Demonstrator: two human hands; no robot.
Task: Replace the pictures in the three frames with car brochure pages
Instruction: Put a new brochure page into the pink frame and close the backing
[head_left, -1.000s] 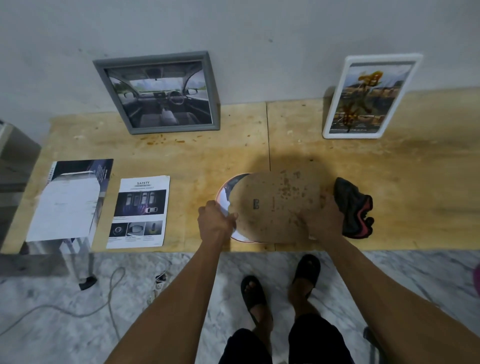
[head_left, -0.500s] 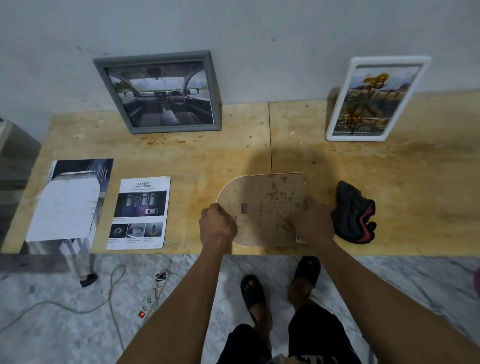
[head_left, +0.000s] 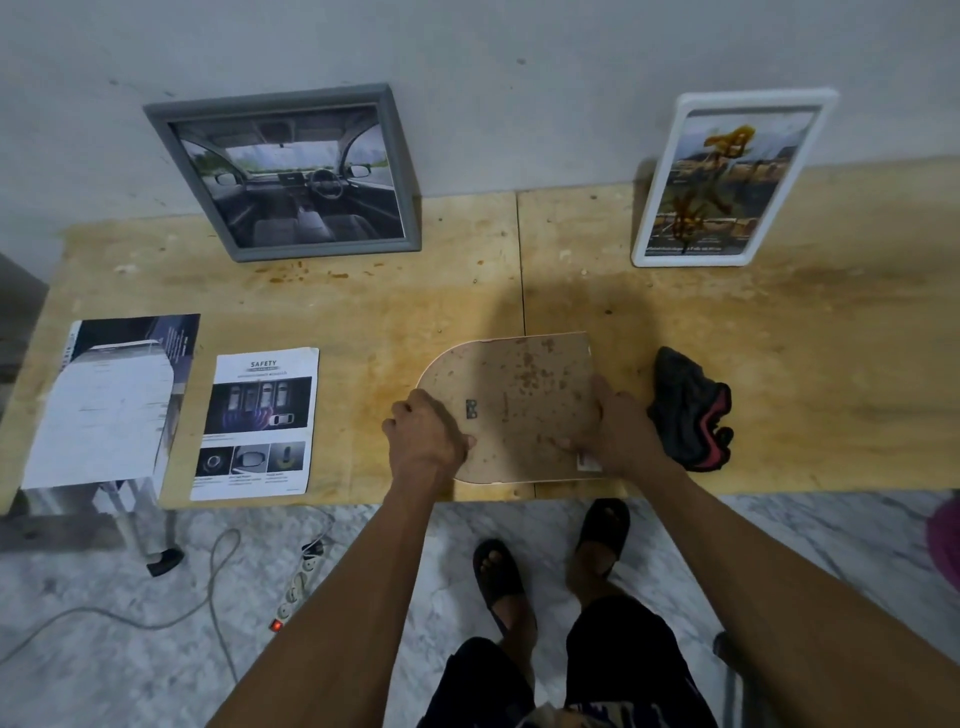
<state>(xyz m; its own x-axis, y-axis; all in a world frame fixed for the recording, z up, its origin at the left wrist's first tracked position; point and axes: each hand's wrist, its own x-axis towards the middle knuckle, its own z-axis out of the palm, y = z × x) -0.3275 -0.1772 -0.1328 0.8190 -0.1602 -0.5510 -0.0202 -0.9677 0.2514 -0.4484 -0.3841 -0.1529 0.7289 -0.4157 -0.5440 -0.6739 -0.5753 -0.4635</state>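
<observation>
Nearest the camera, two bare forearms are reaching forward and up from the lower edge, above a marble floor (head_left: 130, 665) where the person's feet are standing in dark sandals (head_left: 498, 577).

The left hand (head_left: 426, 441) is lying knuckles-up at the rounded left end of a brown, speckled fibreboard backing panel with one arched end (head_left: 519, 400). Its grip is curling over that edge, with the thumb tip pressing on the panel's top face. The right hand (head_left: 618, 431) is gripping the panel's straight right edge, fingers bent around it near the lower corner. The panel is lying flat, back side up, at the front edge of the pale wooden desk (head_left: 363, 312); a small metal hanger (head_left: 471, 409) is showing on it beside the left hand.

Just right of the right hand, a crumpled black cloth with a red stripe (head_left: 691, 410) is sitting on the desk.

Further left, a white "SAFETY" car brochure page (head_left: 257, 423) is lying flat, and beyond it a dark brochure with a white sheet on top (head_left: 109, 400) is overhanging the desk's edge.

At the back, a grey square frame showing a car interior (head_left: 291, 174) and a white rounded-corner frame holding an orange-flower picture (head_left: 727, 179) are leaning against the wall.
</observation>
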